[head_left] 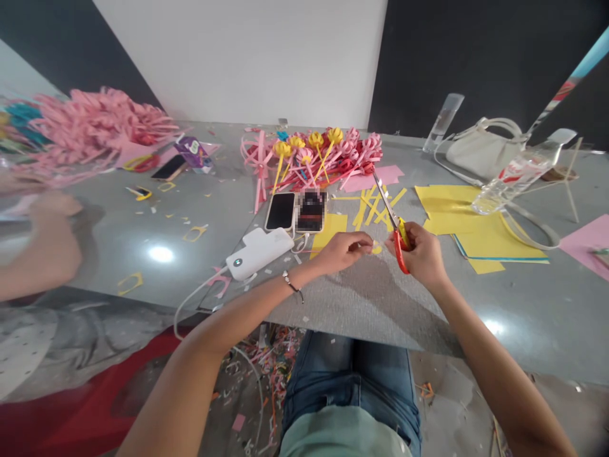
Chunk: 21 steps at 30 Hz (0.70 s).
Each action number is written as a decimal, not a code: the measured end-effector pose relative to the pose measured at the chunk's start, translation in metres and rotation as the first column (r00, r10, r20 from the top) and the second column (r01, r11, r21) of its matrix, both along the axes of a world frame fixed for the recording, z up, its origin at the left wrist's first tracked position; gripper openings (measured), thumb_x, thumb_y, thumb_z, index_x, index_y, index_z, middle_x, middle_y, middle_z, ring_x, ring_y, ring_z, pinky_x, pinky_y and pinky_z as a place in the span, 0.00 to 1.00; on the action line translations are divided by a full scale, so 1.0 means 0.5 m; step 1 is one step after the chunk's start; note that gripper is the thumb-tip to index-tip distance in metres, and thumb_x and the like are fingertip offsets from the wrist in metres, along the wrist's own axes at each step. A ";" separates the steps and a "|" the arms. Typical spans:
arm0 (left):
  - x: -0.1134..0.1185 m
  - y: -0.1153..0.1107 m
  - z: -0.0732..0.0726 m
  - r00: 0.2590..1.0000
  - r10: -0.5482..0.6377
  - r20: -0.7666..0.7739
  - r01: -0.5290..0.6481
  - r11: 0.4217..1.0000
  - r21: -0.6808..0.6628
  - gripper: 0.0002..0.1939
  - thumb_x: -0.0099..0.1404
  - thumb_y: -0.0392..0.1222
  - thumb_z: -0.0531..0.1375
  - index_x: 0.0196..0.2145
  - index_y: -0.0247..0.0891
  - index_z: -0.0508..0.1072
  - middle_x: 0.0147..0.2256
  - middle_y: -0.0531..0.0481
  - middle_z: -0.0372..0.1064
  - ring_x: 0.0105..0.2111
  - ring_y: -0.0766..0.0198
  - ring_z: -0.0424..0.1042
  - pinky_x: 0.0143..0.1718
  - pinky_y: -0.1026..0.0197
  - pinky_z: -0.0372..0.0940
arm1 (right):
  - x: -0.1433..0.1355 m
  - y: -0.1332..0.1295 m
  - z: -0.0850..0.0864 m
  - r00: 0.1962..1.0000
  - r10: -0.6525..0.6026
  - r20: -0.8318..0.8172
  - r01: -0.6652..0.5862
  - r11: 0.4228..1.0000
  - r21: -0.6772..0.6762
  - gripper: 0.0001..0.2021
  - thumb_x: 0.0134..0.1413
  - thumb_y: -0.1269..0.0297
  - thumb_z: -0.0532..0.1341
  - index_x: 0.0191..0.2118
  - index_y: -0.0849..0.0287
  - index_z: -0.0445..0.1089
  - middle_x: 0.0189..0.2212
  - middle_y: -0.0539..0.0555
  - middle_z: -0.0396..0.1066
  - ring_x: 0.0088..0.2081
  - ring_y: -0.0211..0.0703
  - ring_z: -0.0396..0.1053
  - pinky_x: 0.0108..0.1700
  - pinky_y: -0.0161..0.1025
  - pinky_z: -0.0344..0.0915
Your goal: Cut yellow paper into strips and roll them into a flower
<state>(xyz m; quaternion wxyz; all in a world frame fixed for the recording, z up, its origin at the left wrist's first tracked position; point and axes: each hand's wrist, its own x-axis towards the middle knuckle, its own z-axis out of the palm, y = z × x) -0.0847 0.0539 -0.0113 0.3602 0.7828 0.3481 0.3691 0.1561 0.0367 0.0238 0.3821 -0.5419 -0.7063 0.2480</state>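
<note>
The person's right hand (422, 255) is gripping the scissors (394, 219) by their red and yellow handles, and the blades are pointing away over the yellow strips (368, 206) on the table (342, 301). The left hand (343, 250) is curling its fingers beside a small yellow scrap (377, 248); whether it is pinching that scrap, one cannot tell. Because its fingertips are lying close to the scissors, a careless wrist turn could be nicking skin. A forward slip could be driving the tip into the paper flowers (307, 154), crushing petals. The white cable (177, 320) is hanging past the table edge near the left forearm, so a snag could be dragging the power bank (261, 251).
</note>
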 end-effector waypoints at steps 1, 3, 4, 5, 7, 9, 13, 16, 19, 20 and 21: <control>-0.002 0.005 -0.004 0.998 0.046 0.038 -0.045 0.999 -0.010 0.10 0.74 0.46 0.61 0.42 0.38 0.78 0.37 0.48 0.79 0.30 0.68 0.71 0.34 0.63 0.64 | 0.001 -0.003 0.007 0.999 -0.015 0.041 0.014 1.000 0.010 0.16 0.54 0.51 0.70 0.41 0.55 0.70 0.29 0.52 0.71 0.29 0.42 0.65 0.32 0.39 0.57; -0.009 0.019 -0.010 0.978 0.149 0.148 -0.145 0.989 -0.036 0.10 0.73 0.47 0.62 0.41 0.38 0.77 0.37 0.48 0.80 0.33 0.66 0.75 0.38 0.62 0.67 | 0.004 -0.007 0.017 0.988 -0.046 0.148 0.042 0.999 0.031 0.18 0.53 0.48 0.70 0.42 0.55 0.70 0.28 0.51 0.70 0.28 0.43 0.64 0.32 0.40 0.56; -0.013 0.027 -0.012 0.958 0.195 0.211 -0.187 0.981 -0.058 0.10 0.73 0.47 0.62 0.41 0.38 0.77 0.36 0.48 0.80 0.35 0.65 0.76 0.39 0.61 0.68 | 0.005 -0.008 0.020 0.977 -0.046 0.208 0.038 0.998 0.042 0.20 0.53 0.47 0.70 0.43 0.54 0.69 0.29 0.51 0.70 0.28 0.43 0.64 0.32 0.40 0.55; -0.019 0.034 -0.011 0.934 0.234 0.270 -0.220 0.972 -0.081 0.10 0.73 0.48 0.63 0.41 0.38 0.76 0.36 0.47 0.80 0.35 0.65 0.77 0.40 0.61 0.68 | 0.005 -0.008 0.020 0.964 -0.040 0.262 0.026 0.998 0.055 0.20 0.54 0.46 0.70 0.43 0.54 0.69 0.30 0.52 0.71 0.29 0.43 0.64 0.33 0.40 0.55; -0.030 0.046 -0.003 0.886 0.290 0.362 -0.260 0.957 -0.130 0.12 0.72 0.51 0.64 0.41 0.39 0.75 0.35 0.47 0.80 0.33 0.65 0.76 0.37 0.62 0.67 | 0.003 -0.005 0.015 0.940 -0.017 0.340 -0.013 0.996 0.083 0.21 0.55 0.44 0.69 0.42 0.55 0.67 0.35 0.55 0.72 0.32 0.45 0.66 0.34 0.40 0.55; -0.039 0.050 0.013 0.844 0.326 0.425 -0.272 0.945 -0.183 0.13 0.71 0.53 0.65 0.41 0.40 0.75 0.34 0.47 0.80 0.29 0.67 0.73 0.31 0.63 0.64 | -0.002 -0.002 0.007 0.925 0.023 0.378 -0.062 0.994 0.091 0.21 0.56 0.43 0.67 0.41 0.55 0.67 0.38 0.57 0.73 0.34 0.46 0.66 0.34 0.41 0.55; -0.041 0.041 0.042 0.827 0.312 0.467 -0.251 0.949 -0.188 0.13 0.70 0.52 0.66 0.39 0.40 0.75 0.35 0.45 0.80 0.30 0.66 0.73 0.32 0.61 0.67 | -0.012 -0.001 -0.002 0.914 0.060 0.400 -0.094 0.993 0.065 0.19 0.57 0.44 0.67 0.41 0.55 0.70 0.33 0.54 0.70 0.31 0.45 0.64 0.34 0.41 0.55; -0.033 0.033 0.045 0.853 0.262 0.452 -0.205 0.964 -0.171 0.11 0.70 0.49 0.66 0.37 0.39 0.74 0.36 0.45 0.80 0.38 0.62 0.78 0.42 0.58 0.72 | -0.015 -0.003 0.002 0.914 0.060 0.402 -0.089 0.995 0.054 0.18 0.56 0.45 0.68 0.39 0.55 0.70 0.29 0.51 0.67 0.29 0.43 0.61 0.34 0.41 0.54; -0.028 0.033 0.034 0.864 0.228 0.450 -0.166 0.971 -0.173 0.08 0.70 0.46 0.65 0.36 0.39 0.74 0.36 0.46 0.80 0.40 0.61 0.79 0.44 0.58 0.72 | -0.016 -0.004 0.004 0.915 0.059 0.399 -0.091 0.994 0.062 0.18 0.56 0.45 0.69 0.35 0.55 0.69 0.27 0.49 0.65 0.28 0.42 0.59 0.33 0.40 0.52; -0.028 0.035 0.030 0.860 0.225 0.458 -0.159 0.971 -0.177 0.07 0.69 0.44 0.65 0.37 0.39 0.74 0.36 0.46 0.79 0.39 0.61 0.79 0.44 0.58 0.72 | -0.016 -0.004 0.004 0.916 0.059 0.396 -0.092 0.994 0.064 0.18 0.56 0.45 0.69 0.35 0.55 0.70 0.27 0.49 0.65 0.28 0.42 0.59 0.32 0.40 0.52; -0.028 0.037 0.026 0.855 0.226 0.467 -0.157 0.970 -0.183 0.06 0.69 0.43 0.65 0.37 0.39 0.74 0.36 0.47 0.79 0.39 0.61 0.79 0.43 0.58 0.72 | -0.016 -0.004 0.003 0.918 0.060 0.393 -0.092 0.994 0.065 0.18 0.55 0.45 0.69 0.35 0.55 0.70 0.26 0.49 0.64 0.28 0.41 0.59 0.32 0.40 0.51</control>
